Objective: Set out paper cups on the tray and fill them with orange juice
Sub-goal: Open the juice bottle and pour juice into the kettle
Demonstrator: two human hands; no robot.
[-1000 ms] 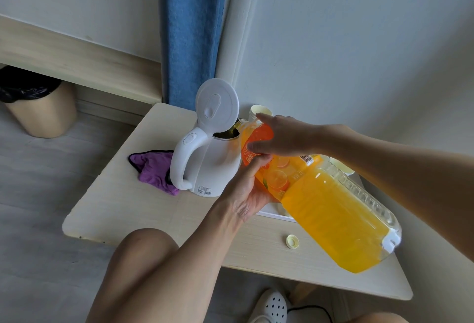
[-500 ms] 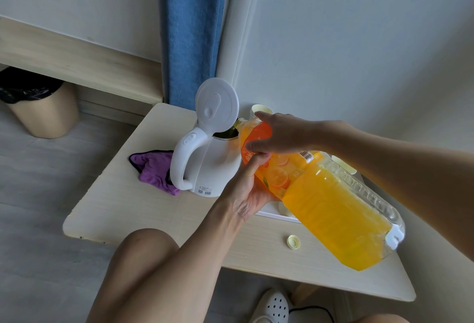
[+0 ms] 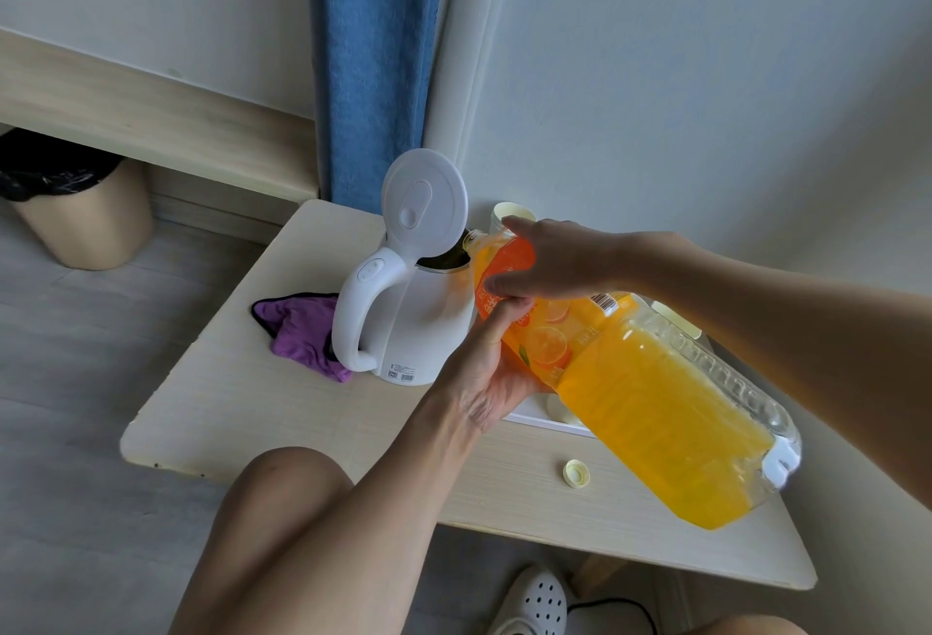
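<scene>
A big clear bottle of orange juice [image 3: 650, 407] is tilted, its open neck at the mouth of a white kettle [image 3: 418, 326] whose lid stands up. My left hand [image 3: 484, 377] grips the bottle from below near the label. My right hand [image 3: 549, 261] holds it from above at the shoulder. A white tray [image 3: 544, 420] lies under the bottle, mostly hidden. One paper cup [image 3: 509, 213] shows behind my right hand, and another cup's rim [image 3: 676, 319] shows past the bottle. The yellow bottle cap [image 3: 576, 473] lies on the table.
A purple cloth [image 3: 302, 332] lies left of the kettle on the small pale wooden table [image 3: 252, 397]. A blue curtain [image 3: 373, 59] hangs behind. A lined waste bin [image 3: 75, 210] stands on the floor at far left. My knee is at the table's near edge.
The bottle's base has lifted slightly, steepening the tilt toward the kettle. Both hands keep the same hold.
</scene>
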